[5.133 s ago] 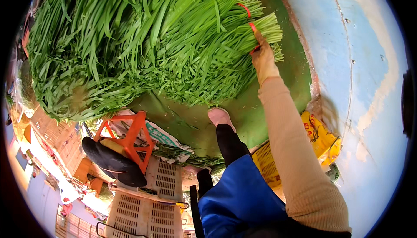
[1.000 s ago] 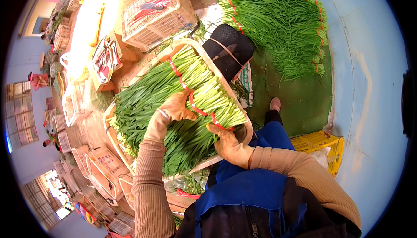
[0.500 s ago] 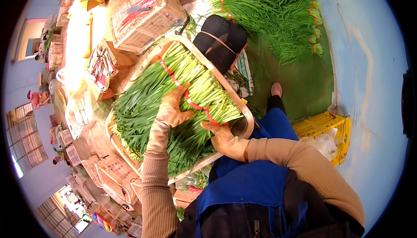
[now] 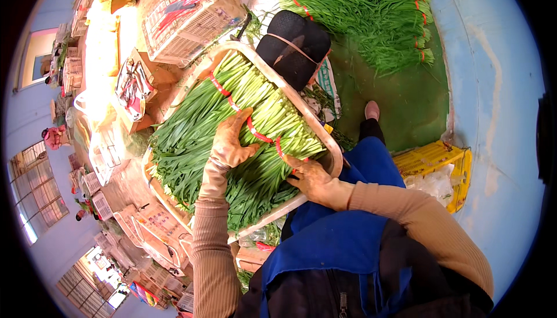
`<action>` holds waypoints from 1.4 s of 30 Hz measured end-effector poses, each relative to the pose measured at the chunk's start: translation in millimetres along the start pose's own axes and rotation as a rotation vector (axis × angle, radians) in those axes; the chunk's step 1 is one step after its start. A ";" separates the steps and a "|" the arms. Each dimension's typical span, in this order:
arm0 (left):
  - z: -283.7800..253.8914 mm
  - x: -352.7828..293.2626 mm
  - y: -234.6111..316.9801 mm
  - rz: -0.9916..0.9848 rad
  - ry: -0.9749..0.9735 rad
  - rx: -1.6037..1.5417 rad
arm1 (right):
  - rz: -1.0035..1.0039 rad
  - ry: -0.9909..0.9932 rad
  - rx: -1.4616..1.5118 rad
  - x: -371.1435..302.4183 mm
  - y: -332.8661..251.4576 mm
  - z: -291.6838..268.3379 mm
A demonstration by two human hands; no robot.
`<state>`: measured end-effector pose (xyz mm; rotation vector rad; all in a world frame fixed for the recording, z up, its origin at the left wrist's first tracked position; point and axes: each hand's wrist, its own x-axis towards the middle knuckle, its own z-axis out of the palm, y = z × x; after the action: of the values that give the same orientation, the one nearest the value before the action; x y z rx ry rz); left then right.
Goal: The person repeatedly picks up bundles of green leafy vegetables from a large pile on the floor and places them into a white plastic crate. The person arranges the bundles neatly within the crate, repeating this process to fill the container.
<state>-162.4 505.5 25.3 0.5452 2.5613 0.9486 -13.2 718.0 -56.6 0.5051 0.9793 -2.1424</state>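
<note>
- Greens (image 4: 191, 123) sat in crate (image 4: 308, 115), frame ctr; L hand (image 4: 231, 144) lay spread on top.
- R hand (image 4: 316, 184), at upper-R pile (image 4: 348, 22) 5s ago, now touched end bunch (image 4: 261, 187); grip unclear.
- Bunch prob. sat w/ rest.

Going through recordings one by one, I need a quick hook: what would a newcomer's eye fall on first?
Most likely the pale crate at centre, packed with red-banded, chive-like greens, the left hand spread on them and the right hand near one corner. Next, the red-banded green pile on the green floor, upper right. Then the yellow crate at right, by the blue wall.
</note>
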 end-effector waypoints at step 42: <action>-15.1 -20.8 26.1 -0.253 0.145 -0.063 | 0.174 0.022 0.422 87.2 -7.9 -30.4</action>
<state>-145.3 506.0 57.6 0.1343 2.6355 1.0050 -75.6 706.1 -124.1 0.7868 0.4683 -2.1882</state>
